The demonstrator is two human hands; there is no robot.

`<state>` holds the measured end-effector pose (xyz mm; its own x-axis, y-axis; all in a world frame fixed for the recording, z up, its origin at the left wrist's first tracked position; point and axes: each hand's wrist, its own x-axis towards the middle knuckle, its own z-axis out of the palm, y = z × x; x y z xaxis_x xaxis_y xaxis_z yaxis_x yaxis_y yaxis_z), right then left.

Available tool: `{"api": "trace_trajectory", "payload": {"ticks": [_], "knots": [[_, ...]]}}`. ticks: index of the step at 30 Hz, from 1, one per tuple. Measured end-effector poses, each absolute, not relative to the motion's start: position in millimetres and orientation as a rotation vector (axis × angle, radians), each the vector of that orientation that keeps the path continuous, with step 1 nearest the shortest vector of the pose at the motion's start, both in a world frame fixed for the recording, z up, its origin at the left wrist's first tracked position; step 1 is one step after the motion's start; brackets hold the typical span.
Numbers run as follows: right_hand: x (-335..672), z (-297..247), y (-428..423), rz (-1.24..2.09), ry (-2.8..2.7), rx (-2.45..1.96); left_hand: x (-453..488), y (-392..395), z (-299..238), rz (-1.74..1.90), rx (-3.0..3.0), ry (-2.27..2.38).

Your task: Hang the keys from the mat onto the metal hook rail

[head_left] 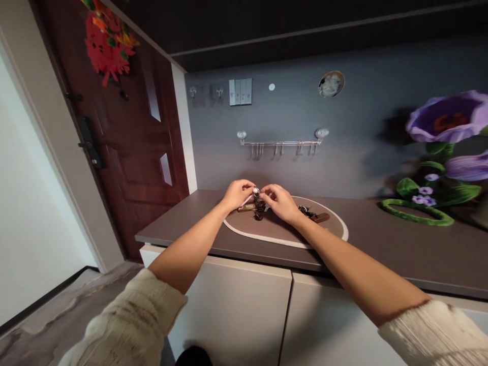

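Note:
My left hand pinches one side of a keychain's metal ring, where a pale pink strap also shows. The fingertips of my right hand are closed at the ring's other side. Below the ring hang a brown tag with light lettering and small dark pieces, just over an oval brown mat with a white rim. Another dark bunch of keys with a brown tag lies on the mat, right of my right hand. My fingers partly hide the ring.
The mat lies on a dark countertop above white cabinet doors. A clear hook rail is fixed to the grey wall behind. Purple artificial flowers stand at the right, their green ring base on the counter. At the left is a dark red door.

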<state>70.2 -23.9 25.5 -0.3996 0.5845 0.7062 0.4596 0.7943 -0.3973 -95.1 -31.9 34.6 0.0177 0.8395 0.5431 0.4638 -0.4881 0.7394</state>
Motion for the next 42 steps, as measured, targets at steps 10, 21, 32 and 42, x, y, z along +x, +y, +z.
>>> {"api": "trace_trajectory", "payload": {"ticks": [10,21,32,42], "knots": [[71.5,28.5,-18.0,0.347,-1.94,-0.685,-92.2,-34.1,34.3,1.487,1.682,1.07],[70.1,31.6,-14.8,0.807,-1.742,-0.652,-87.1,-38.6,32.9,1.394,1.562,0.857],[72.6,38.2,-14.9,0.714,-1.696,-0.66,-88.9,-33.6,32.5,1.517,1.662,0.865],[70.5,38.0,-18.6,0.763,-1.739,-0.716,-86.4,-29.6,28.1,1.498,1.704,0.919]]}}
